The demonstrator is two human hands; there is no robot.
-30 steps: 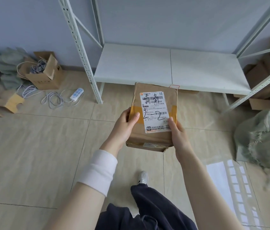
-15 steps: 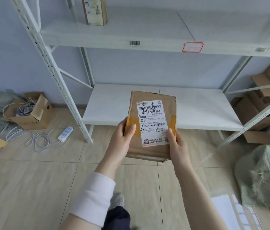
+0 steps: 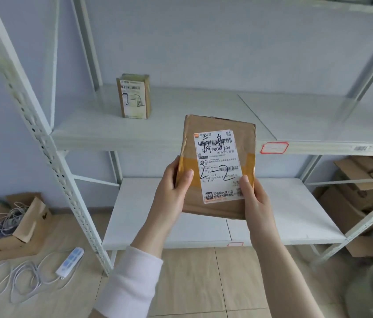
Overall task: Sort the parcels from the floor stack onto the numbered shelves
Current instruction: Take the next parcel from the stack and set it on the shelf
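Left grip and right grip pinch the upright 2-2 parcel's lower sides; a matching box stands at the shelf's left end, nearer the left.

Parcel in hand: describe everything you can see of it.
The flat brown paper-wrapped parcel is rectangular and creased, held roughly upright, face to camera, slightly tilted. A yellow tape band crosses its middle. Its white shipping label carries barcodes, printed text and handwritten "2-2". The left hand and right hand grip its lower sides, thumbs on the front. It is in front of the white metal shelf; nothing else visibly touches it.
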